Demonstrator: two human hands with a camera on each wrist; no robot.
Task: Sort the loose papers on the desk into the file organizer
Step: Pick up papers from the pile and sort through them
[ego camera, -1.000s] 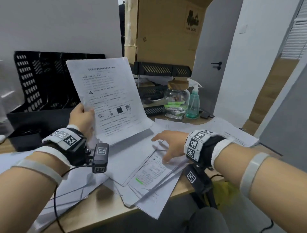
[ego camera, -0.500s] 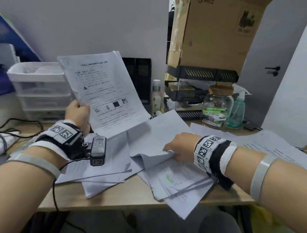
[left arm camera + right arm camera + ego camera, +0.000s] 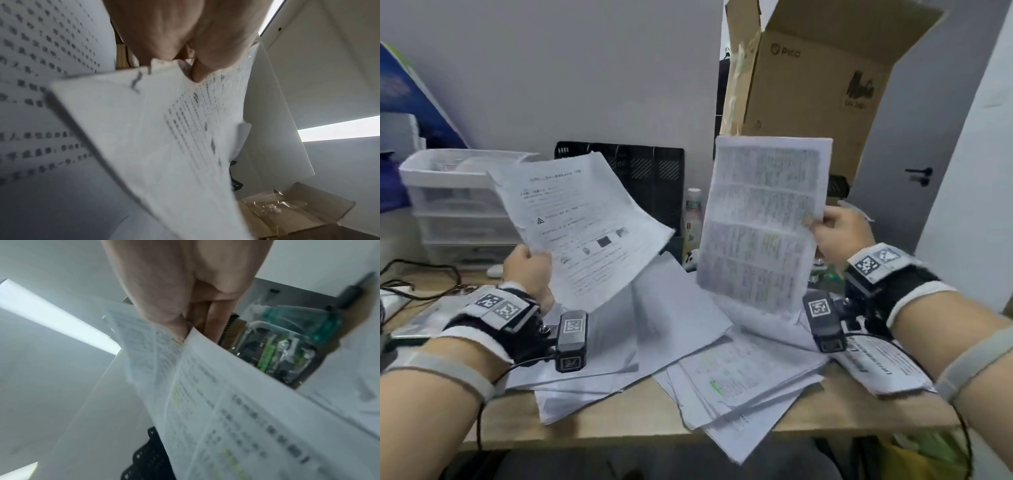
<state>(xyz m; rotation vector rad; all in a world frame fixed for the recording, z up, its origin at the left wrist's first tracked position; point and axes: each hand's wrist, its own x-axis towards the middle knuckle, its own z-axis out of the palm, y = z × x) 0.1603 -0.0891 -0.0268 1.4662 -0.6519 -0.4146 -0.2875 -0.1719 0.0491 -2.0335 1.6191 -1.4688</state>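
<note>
Item 1. Left hand (image 3: 528,270): thumb on the printed face, fingers curled behind, clamped on the lower left edge of a printed sheet with a warning triangle (image 3: 582,229). From the pinch the page rises up and to the right, bowing under its own weight; its far corner droops.

Item 2. Right hand (image 3: 839,236): thumb and fingers closed on the right edge of a densely printed table sheet with green highlights (image 3: 760,222), about midway down its height. The page hangs nearly upright, extending left of the pinch, above and below it. The right wrist view suggests more than one leaf in the pinch; the count cannot be told.

Item 3. Loose papers (image 3: 722,370): overlapping heap on the wooden desk (image 3: 654,421), below both grips, some corners overhanging the near edge.

Item 4. Black perforated file organizer (image 3: 650,171): upright against the wall, beyond and between the two grips, partly hidden by the held sheets.

Handling, as judged: very light, limp, easily creased or torn; smooth faces slide over one another. An edge pinch lets a page flop. Holding nearer the middle of a long edge, or supporting the lower edge, should keep it stiff enough to drop into a slot.
</note>
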